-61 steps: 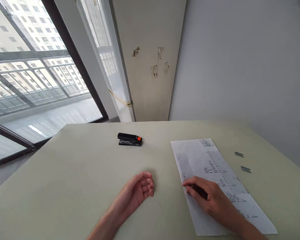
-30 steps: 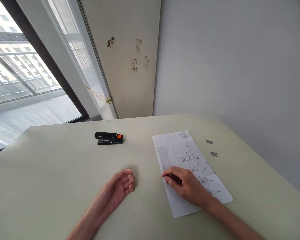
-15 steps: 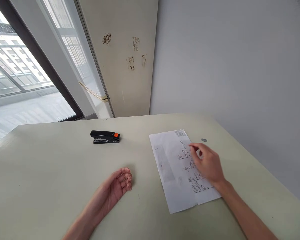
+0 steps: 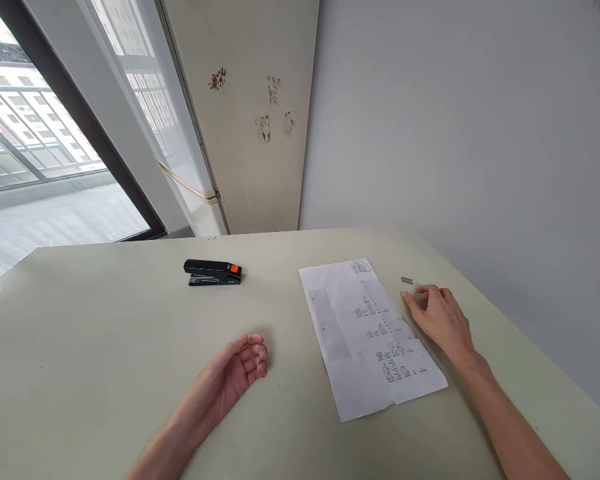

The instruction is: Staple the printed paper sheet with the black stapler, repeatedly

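Note:
My right hand (image 4: 443,321) is open just right of the printed paper (image 4: 350,340), its thumb and fingers apart below a small grey strip of staples (image 4: 407,281). The fingertips look close to the strip but not closed on it. My left hand (image 4: 240,373) rests on its side on the table, palm facing right, fingers loosely curled with nothing in them. Beyond it lies a black stapler (image 4: 213,273) with an orange patch at its right end. The paper lies flat, with a small tear at its lower edge.
The pale green table (image 4: 105,333) meets a grey wall (image 4: 455,133) along its right and back side. Behind the table stand a cream panel (image 4: 250,180) with brown marks and, at the left, a window (image 4: 40,147).
My right hand has moved right, off the paper to beside the staple strip, and its fingers have spread. My left hand has stayed in nearly the same place.

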Action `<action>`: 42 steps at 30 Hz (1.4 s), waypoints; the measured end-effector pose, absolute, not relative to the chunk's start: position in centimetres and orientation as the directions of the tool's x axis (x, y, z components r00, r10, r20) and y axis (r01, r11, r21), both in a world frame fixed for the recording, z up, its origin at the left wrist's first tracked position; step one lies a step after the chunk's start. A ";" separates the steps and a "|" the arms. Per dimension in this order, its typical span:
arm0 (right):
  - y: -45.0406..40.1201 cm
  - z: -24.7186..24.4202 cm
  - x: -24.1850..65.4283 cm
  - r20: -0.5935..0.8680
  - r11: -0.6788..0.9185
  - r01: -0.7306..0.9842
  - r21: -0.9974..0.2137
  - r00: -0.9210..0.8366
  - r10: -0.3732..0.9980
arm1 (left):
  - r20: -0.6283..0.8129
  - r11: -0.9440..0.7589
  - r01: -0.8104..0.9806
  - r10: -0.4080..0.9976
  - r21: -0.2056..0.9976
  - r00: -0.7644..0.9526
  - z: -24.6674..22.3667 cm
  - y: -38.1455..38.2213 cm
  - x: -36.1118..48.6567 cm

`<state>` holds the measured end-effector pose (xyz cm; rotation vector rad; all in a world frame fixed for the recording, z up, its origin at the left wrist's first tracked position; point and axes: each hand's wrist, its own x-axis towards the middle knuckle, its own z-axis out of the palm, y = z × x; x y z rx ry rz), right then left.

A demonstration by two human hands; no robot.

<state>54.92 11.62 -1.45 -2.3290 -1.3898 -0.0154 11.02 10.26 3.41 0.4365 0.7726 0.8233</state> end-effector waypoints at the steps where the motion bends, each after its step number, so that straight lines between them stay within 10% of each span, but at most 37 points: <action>1: 11.6 -1.4 54.7 0.217 -0.399 0.844 -0.360 0.491 0.844 | -0.441 0.617 -0.487 0.785 0.617 0.436 3.4 10.3 11.0; 30: 12.0 0.9 51.6 0.002 -0.116 0.417 -0.901 0.270 0.963 | -0.448 0.603 -0.456 0.795 0.655 0.408 3.6 10.3 11.3; 36: 11.0 1.5 46.1 -0.067 -0.053 0.357 -0.933 -0.026 0.997 | -0.088 0.088 0.011 0.962 0.996 0.258 4.0 8.8 12.4; 42: 10.8 1.6 45.7 0.015 -0.012 0.381 -0.924 0.068 0.998 | 0.048 -0.235 0.322 0.867 0.917 0.496 3.6 8.0 13.0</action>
